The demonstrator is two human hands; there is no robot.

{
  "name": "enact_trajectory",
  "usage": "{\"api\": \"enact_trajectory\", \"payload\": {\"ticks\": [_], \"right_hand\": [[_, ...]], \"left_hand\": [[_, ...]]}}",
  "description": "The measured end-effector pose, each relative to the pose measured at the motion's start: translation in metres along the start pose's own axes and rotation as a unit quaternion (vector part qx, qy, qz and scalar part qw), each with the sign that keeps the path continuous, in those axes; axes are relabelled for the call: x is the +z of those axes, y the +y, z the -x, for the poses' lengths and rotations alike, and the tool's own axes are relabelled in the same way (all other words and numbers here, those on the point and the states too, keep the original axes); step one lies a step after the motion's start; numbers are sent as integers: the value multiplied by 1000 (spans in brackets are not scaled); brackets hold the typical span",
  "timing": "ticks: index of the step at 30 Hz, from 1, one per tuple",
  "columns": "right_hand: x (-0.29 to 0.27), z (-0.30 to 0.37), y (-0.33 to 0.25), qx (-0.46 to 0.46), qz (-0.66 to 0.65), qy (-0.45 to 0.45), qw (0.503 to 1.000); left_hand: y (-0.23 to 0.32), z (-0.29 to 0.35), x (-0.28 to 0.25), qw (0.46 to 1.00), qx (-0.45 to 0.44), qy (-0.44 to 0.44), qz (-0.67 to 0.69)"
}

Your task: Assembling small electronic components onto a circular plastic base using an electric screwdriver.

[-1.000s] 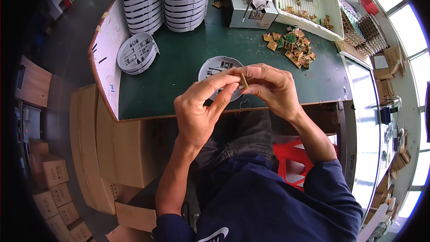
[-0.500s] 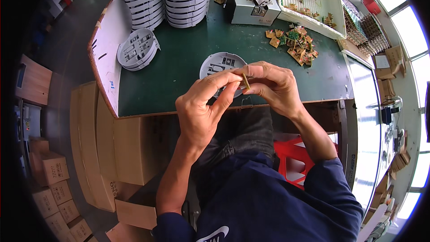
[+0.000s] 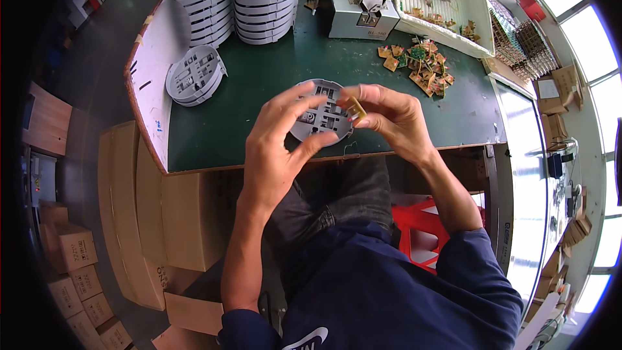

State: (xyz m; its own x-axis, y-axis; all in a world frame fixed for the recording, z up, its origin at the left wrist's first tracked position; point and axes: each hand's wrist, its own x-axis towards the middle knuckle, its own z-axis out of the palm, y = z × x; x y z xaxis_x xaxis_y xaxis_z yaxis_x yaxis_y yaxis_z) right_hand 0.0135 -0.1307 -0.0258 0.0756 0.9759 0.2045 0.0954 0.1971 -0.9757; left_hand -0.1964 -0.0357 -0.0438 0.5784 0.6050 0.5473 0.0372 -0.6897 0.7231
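Between the thumb and fingers of my right hand [image 3: 396, 116] is a small yellowish circuit board [image 3: 356, 110], held on edge. My left hand [image 3: 277, 146] is open, its thumb and fingers spread just left of the board and empty. Beneath both hands, near the table's front edge, lies a round grey plastic housing [image 3: 329, 118] with moulded slots and compartments; the fingers hide part of it. Farther right on the table is a loose pile of small circuit boards [image 3: 424, 65], some tan and some green.
Tall stacks of grey housings [image 3: 269, 3] stand at the back left, with a few more housings [image 3: 193, 76] by the white side panel [image 3: 159, 78]. A silver box-shaped machine [image 3: 365, 3] and a white tray [image 3: 476, 45] with gloves and boards are behind. Cardboard boxes [image 3: 175, 220] stand below left.
My left hand has let go of the circuit board and drawn back left, its fingers spreading. The right hand keeps the board, uncovering more of the housing below.
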Motion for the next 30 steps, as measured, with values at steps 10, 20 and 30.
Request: {"api": "enact_trajectory", "payload": {"ticks": [10,20,30], "right_hand": [[-5,-45,-1,-33,397,11,917],[0,-56,12,-58,472,1,880],[-3,-52,15,-80,430,5,899]], "left_hand": [[-17,-2,23,990,-91,-47,-94],[-14,1,34,988,-67,-11,-142],[-12,1,33,984,-59,-13,-168]]}}
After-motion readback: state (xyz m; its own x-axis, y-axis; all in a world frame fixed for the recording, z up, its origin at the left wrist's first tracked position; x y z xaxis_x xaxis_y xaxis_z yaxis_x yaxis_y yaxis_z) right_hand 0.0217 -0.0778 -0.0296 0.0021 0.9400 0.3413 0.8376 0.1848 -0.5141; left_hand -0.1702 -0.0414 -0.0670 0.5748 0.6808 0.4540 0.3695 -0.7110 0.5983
